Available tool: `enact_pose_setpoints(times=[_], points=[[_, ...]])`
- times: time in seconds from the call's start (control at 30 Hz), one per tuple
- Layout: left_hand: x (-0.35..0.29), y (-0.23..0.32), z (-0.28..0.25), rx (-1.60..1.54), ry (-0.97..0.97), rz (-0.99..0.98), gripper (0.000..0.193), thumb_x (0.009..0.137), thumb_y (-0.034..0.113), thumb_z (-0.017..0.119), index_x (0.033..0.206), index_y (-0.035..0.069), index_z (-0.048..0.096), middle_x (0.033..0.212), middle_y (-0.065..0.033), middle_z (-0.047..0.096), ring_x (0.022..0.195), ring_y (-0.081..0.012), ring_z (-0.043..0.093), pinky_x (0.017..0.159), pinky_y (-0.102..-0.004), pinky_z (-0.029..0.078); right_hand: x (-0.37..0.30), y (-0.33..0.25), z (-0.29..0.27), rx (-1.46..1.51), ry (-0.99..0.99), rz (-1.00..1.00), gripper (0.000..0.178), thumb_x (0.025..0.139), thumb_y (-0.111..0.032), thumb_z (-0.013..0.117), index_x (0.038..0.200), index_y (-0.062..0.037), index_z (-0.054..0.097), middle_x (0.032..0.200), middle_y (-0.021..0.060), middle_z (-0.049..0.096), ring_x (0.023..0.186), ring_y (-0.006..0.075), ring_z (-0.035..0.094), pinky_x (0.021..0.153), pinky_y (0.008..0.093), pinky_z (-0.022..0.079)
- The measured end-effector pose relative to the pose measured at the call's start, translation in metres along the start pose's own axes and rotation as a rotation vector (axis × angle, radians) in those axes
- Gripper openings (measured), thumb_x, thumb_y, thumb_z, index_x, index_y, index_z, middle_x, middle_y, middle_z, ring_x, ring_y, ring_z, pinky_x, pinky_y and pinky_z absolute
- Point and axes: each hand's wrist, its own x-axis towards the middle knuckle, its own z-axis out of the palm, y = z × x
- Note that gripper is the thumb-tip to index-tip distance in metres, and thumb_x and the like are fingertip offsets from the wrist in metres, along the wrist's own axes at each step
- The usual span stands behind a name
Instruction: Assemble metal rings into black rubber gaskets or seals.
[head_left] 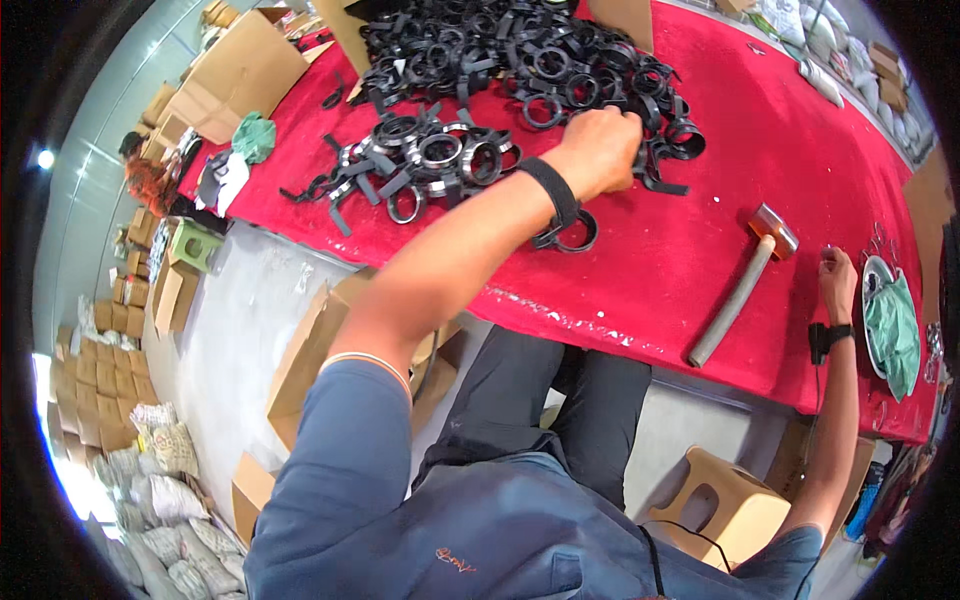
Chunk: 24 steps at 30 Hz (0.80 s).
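My left hand [597, 150] is closed, its fingers curled down at the near edge of a big heap of black rings with strap-like tabs [550, 62]. Some of these rings [683, 139] lie right beside its fingertips; what the fingers grip is hidden. Under my left wrist a single black ring [577, 232] lies on the red cloth. To the left is a smaller cluster of rings with silvery inner rims [440, 150]. My right hand [838, 280] is closed with fingertips together, beside an oval dish [872, 275] with a green cloth or bag [893, 330]; anything it pinches is too small to make out.
A hammer [745, 285] with a wooden handle lies between my hands on the red-covered table [740, 120]. Cardboard boxes [240, 75] stand at the far left, with a person [150, 180] nearby. A tan stool [720, 505] stands below the table edge.
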Motion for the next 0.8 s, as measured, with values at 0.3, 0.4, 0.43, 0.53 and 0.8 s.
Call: enact_pose_setpoints(times=[0.3,0.4,0.43,0.53,0.8], points=[[-0.155,0.075,-0.056,-0.615,0.033,-0.075,0.076,0.077,0.024,0.09,0.138,-0.004,0.055,0.127,-0.0235,0.064,0.121,-0.0372,0.067,0.1,-0.0453,0.056,-0.122,-0.104,-0.014,1.643,-0.223,0.615,0.05,0.1,0.003,0.062,0.15,0.0048,0.056,0.134,0.0136,0.07,0.103,0.0204,0.071,0.089,0.0296,0.059],[-0.189,0.081,-0.053,-1.152,-0.129,-0.123,0.078,0.078,0.008,0.091,0.146,0.001,0.052,0.145,-0.0162,0.061,0.139,-0.0258,0.06,0.103,-0.0378,0.058,-0.151,-0.101,-0.015,0.931,-0.062,0.57,0.043,0.1,-0.002,0.063,0.143,0.0038,0.063,0.129,0.0148,0.073,0.105,0.0258,0.073,0.09,0.0319,0.059],[-0.201,0.079,-0.049,-1.331,-0.155,-0.136,0.078,0.078,0.003,0.089,0.147,0.005,0.052,0.148,-0.0123,0.057,0.139,-0.0269,0.059,0.108,-0.0411,0.058,-0.156,-0.101,-0.018,0.666,-0.044,0.462,0.041,0.101,-0.006,0.064,0.141,0.0031,0.065,0.128,0.0161,0.075,0.108,0.0274,0.074,0.092,0.0337,0.059],[-0.235,0.074,-0.052,-1.666,-0.122,-0.167,0.085,0.078,-0.005,0.087,0.153,0.004,0.046,0.154,-0.014,0.051,0.141,-0.0306,0.056,0.112,-0.0435,0.056,-0.147,-0.128,-0.027,0.163,-0.075,0.216,0.05,0.096,-0.027,0.074,0.137,0.0,0.069,0.133,0.024,0.073,0.125,0.0374,0.07,0.109,0.0448,0.054],[-0.249,0.082,-0.072,-1.722,-0.119,-0.154,0.093,0.079,0.004,0.094,0.157,-0.001,0.043,0.142,-0.0149,0.058,0.128,-0.0232,0.065,0.107,-0.0385,0.058,-0.14,-0.179,-0.057,-0.091,-0.361,-0.001,0.077,0.085,-0.018,0.087,0.153,-0.0026,0.055,0.142,0.0234,0.067,0.133,0.0336,0.065,0.114,0.0425,0.051]])
